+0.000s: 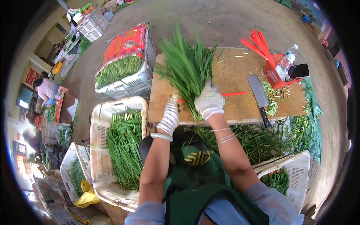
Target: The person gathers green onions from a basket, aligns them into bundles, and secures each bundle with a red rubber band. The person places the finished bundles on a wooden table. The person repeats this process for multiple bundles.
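A bunch of long green leaves, apparently Chinese chives (187, 64), lies on a wooden board (230, 73), its leaf tips blurred. My right hand (210, 101), in a white glove, grips the bunch near its stem end. Beneath the bunch runs a flat red strip (234, 93), showing on both sides of it. My left hand (170, 112), in a striped white glove, is at the strip's left end, beside the stems; its fingertips are partly hidden, so its hold is unclear. A cleaver (258, 91) with a black handle rests on the board to the right.
A red plastic basket (274, 74) holds red strips, a bottle and a phone (298, 71). Cut stem pieces (272, 105) lie by the cleaver. White crates (102, 157) of greens flank me, and a covered crate (135, 84) stands ahead left. A person (47, 88) works far left.
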`<state>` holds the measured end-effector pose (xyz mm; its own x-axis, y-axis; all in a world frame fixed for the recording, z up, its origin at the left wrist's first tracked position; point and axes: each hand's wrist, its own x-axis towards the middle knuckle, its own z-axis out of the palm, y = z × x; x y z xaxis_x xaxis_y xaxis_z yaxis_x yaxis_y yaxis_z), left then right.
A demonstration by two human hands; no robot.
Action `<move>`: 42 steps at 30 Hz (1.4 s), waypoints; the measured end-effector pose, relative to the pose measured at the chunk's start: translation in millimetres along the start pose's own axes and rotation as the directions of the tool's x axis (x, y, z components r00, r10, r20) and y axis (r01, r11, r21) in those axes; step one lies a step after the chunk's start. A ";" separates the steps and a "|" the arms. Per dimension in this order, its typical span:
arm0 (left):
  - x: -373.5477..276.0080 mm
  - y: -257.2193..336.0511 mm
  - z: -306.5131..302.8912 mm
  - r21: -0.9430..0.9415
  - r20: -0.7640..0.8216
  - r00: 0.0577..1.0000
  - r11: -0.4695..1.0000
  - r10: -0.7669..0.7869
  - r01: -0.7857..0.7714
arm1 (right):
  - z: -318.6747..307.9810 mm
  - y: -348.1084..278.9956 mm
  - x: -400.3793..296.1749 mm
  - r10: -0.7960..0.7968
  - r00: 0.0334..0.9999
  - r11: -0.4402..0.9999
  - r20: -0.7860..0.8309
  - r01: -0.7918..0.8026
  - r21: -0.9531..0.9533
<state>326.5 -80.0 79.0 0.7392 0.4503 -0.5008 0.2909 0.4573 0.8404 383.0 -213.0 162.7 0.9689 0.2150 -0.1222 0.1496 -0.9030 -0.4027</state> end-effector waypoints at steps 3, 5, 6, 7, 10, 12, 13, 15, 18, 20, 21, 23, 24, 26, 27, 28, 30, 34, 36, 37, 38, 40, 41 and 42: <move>14.4 -1.5 -10.2 0.152 0.089 0.989 0.979 0.121 -0.134 | 9.5 -7.6 -7.7 -0.002 0.999 1.000 0.049 0.002 -0.006; 31.3 5.6 2.2 0.207 0.071 0.977 0.955 0.203 -0.213 | 4.9 -18.9 -8.3 -0.030 0.997 0.999 0.073 0.028 0.029; 37.2 12.4 12.3 0.266 0.082 0.969 0.932 0.232 -0.246 | 5.5 -17.9 -6.4 -0.062 0.997 0.998 0.046 0.061 0.029; 42.3 20.2 19.3 0.388 0.109 0.963 0.881 0.247 -0.270 | 4.1 -17.6 -6.7 -0.079 0.995 0.997 0.061 0.080 -0.008; 53.1 24.7 38.6 0.765 -0.030 0.988 0.639 0.150 -0.074 | -11.2 -2.5 -20.1 -0.239 0.971 0.968 -0.022 0.237 -0.082; 57.4 20.1 38.3 0.817 -0.056 0.987 0.575 0.150 -0.041 | -8.6 29.9 -15.0 -0.383 0.877 0.924 -0.290 0.369 -0.105; 57.7 18.0 42.2 0.807 -0.047 0.986 0.588 0.160 -0.057 | -4.5 46.6 -10.0 -0.430 0.822 0.900 -0.372 0.424 -0.103; 56.6 19.5 45.1 0.786 -0.037 0.982 0.612 0.187 -0.087 | 12.4 64.8 -0.8 -0.381 0.911 0.924 -0.157 0.381 -0.027; 56.5 14.3 41.9 0.710 0.002 0.969 0.682 0.246 -0.174 | 23.8 77.3 -9.2 -0.363 0.918 0.883 -0.160 0.394 0.254; 65.5 -7.8 28.5 0.444 0.071 0.940 0.833 0.335 -0.331 | 20.3 79.3 -15.9 -0.354 0.898 0.838 -0.263 0.429 0.337; 89.4 -37.5 5.2 0.237 0.081 0.912 0.881 0.403 -0.410 | 19.2 75.0 -19.9 -0.356 0.880 0.800 -0.313 0.461 0.384; 70.6 -40.4 12.7 0.184 0.099 0.903 0.884 0.418 -0.429 | 25.2 86.3 -27.4 -0.472 0.766 0.767 -0.437 0.601 0.225; 58.2 -38.3 13.5 0.162 0.101 0.897 0.882 0.431 -0.442 | 24.3 87.0 -37.1 -0.508 0.707 0.747 -0.493 0.646 0.158; 48.9 -26.4 18.1 0.135 0.099 0.902 0.892 0.420 -0.431 | 33.8 95.8 -55.9 -0.553 0.626 0.714 -0.550 0.696 0.075; 44.7 -18.4 23.7 0.145 0.104 0.908 0.897 0.406 -0.417 | 45.4 102.4 -62.0 -0.561 0.592 0.724 -0.579 0.690 0.004; 38.8 -11.6 28.4 0.151 0.109 0.914 0.903 0.390 -0.403 | 56.5 101.5 -60.4 -0.509 0.608 0.748 -0.609 0.663 0.037; 31.3 -1.4 34.9 0.139 0.126 0.920 0.912 0.371 -0.386 | 77.9 86.9 -52.8 -0.415 0.628 0.786 -0.658 0.612 0.089; 29.5 2.3 37.2 0.154 0.149 0.924 0.915 0.352 -0.373 | 92.7 53.0 -23.3 -0.358 0.576 0.770 -0.735 0.627 0.116; 33.7 -3.0 36.2 0.227 0.118 0.921 0.893 0.370 -0.388 | 90.6 56.9 -26.8 -0.341 0.575 0.748 -0.744 0.645 0.156; 31.2 -2.7 38.4 0.271 0.099 0.920 0.879 0.379 -0.391 | 89.0 58.0 -28.6 -0.336 0.569 0.733 -0.751 0.659 0.171; 29.6 -3.1 41.7 0.312 0.088 0.923 0.870 0.374 -0.382 | 90.3 58.6 -33.9 -0.331 0.571 0.748 -0.751 0.644 0.160; 24.3 -3.5 46.7 0.415 0.042 0.938 0.848 0.345 -0.331 | 76.5 60.7 -32.8 -0.330 0.613 0.714 -0.718 0.659 0.235; 20.2 -1.6 45.1 0.366 0.078 0.941 0.868 0.330 -0.335 | 68.3 62.2 -30.8 -0.329 0.633 0.697 -0.700 0.663 0.272; 11.4 4.1 39.7 0.319 0.110 0.941 0.885 0.320 -0.338 | 62.4 67.2 -24.5 -0.224 0.620 0.689 -0.752 0.647 0.327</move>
<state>360.3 -103.5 85.0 0.8556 0.4854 -0.1798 0.2013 0.0079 0.9795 357.1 -255.7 82.0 0.7150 0.0556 0.6969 0.6650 -0.3615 -0.6535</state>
